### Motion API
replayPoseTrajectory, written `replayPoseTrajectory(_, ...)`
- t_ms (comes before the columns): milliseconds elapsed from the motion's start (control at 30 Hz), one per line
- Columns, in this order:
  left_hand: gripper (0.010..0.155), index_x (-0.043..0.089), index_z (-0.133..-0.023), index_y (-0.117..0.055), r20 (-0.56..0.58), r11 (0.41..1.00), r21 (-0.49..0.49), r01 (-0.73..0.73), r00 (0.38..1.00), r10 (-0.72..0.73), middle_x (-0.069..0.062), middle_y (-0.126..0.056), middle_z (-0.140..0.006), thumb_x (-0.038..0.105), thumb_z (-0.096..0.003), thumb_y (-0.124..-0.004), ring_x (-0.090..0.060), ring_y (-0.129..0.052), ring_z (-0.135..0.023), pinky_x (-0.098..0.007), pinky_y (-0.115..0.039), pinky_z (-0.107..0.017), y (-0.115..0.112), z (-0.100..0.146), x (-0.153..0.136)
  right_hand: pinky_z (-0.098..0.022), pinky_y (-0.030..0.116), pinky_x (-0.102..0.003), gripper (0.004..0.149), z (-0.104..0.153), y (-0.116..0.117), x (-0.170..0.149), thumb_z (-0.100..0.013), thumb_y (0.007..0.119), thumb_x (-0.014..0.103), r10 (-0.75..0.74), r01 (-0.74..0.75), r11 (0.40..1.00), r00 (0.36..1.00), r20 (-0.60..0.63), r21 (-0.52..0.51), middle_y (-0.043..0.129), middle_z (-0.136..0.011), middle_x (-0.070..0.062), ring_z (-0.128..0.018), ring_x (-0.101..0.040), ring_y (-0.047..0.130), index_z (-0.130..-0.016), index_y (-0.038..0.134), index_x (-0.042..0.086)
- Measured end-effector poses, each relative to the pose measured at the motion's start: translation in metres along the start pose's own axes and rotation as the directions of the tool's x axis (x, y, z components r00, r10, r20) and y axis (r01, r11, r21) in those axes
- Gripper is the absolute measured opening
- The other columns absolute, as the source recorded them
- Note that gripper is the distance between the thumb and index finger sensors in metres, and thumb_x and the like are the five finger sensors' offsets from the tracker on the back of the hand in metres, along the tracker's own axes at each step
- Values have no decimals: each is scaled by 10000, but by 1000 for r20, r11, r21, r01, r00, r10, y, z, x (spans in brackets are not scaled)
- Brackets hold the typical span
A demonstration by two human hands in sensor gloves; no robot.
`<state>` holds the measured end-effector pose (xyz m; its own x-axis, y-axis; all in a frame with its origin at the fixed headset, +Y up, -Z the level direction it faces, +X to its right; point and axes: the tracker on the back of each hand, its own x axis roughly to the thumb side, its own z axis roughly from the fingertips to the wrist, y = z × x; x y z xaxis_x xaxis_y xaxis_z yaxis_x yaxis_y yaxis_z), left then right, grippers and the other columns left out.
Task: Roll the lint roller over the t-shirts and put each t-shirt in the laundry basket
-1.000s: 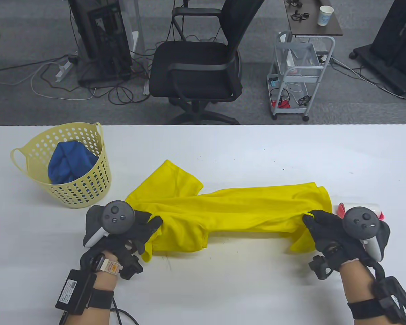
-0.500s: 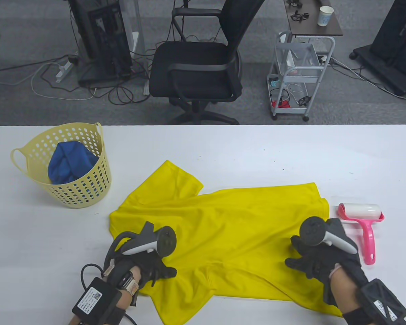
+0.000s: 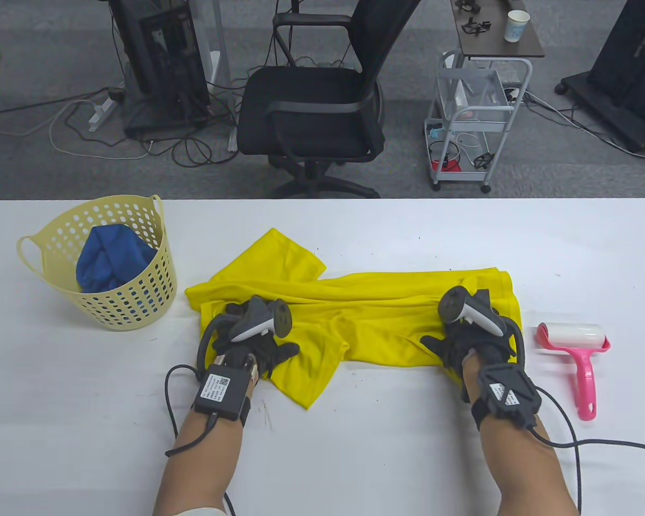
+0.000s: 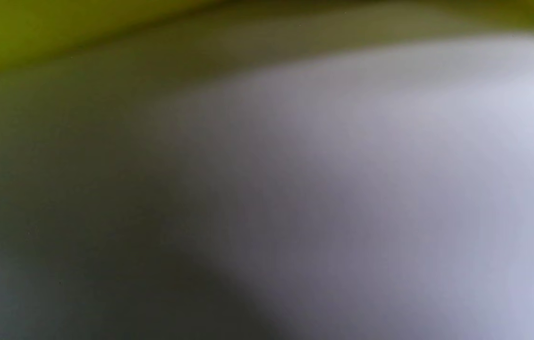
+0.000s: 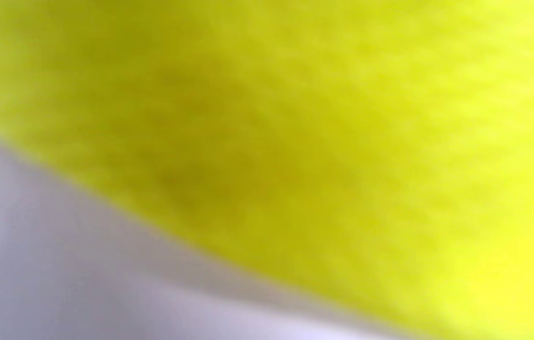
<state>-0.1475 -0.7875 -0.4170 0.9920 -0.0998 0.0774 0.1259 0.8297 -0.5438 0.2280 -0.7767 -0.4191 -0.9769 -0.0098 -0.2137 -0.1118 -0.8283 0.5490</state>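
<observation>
A yellow t-shirt (image 3: 376, 312) lies folded lengthwise across the middle of the white table (image 3: 355, 446). My left hand (image 3: 258, 344) is on its left part and my right hand (image 3: 465, 336) on its right part. Both grip the fabric, with the fingers largely hidden under the trackers. A pink lint roller (image 3: 572, 336) lies on the table just right of the shirt, untouched. The yellow laundry basket (image 3: 134, 301) stands at the far left with a blue t-shirt (image 3: 110, 260) inside. Both wrist views are blurred: yellow t-shirt cloth (image 5: 318, 141) fills the right one, and a strip of the t-shirt (image 4: 59, 28) edges the left.
Beyond the table's far edge stand a black office chair (image 3: 312, 107), a small white cart (image 3: 475, 118) and a computer tower (image 3: 161, 64) with cables on the floor. Glove cables trail from both wrists over the near part of the table.
Both hands first drew the shirt's near edge toward me and spread it, then carried it away from me, folding the shirt over itself. The roller and basket have not moved.
</observation>
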Motion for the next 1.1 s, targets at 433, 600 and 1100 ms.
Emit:
replayPoseTrajectory(433,1090,228,-972,42,223,899,-75,431,886,-406,-232,-2,-1090,702,-303,-676,-560,-113,-1031,-788,-260,-690,-25,91,9,-627,213,-803,944,82,21,-32,-417,639,626,151,-162,987,949,277,16,-51,-994,-263,-963,-584,99,-1000,33,196)
replayPoseTrajectory(600,1133,218,-940,100,325,821,-5,571,777,-539,-232,21,-1083,715,-264,-661,-550,-96,-1033,-790,-259,-692,-61,141,24,-645,289,-786,790,133,50,-24,-445,672,554,199,-228,973,884,424,18,141,-1056,-265,-991,-575,255,-1063,326,205)
replayPoseTrajectory(1100,1023,168,-1028,-87,276,977,115,180,939,-205,-234,-316,-1146,697,-331,-616,-542,-433,-1050,-750,-427,-692,-44,150,-2,-667,395,-744,772,131,60,-28,-477,604,561,185,-208,978,889,419,10,184,-1055,-248,-984,-535,304,-1051,281,158)
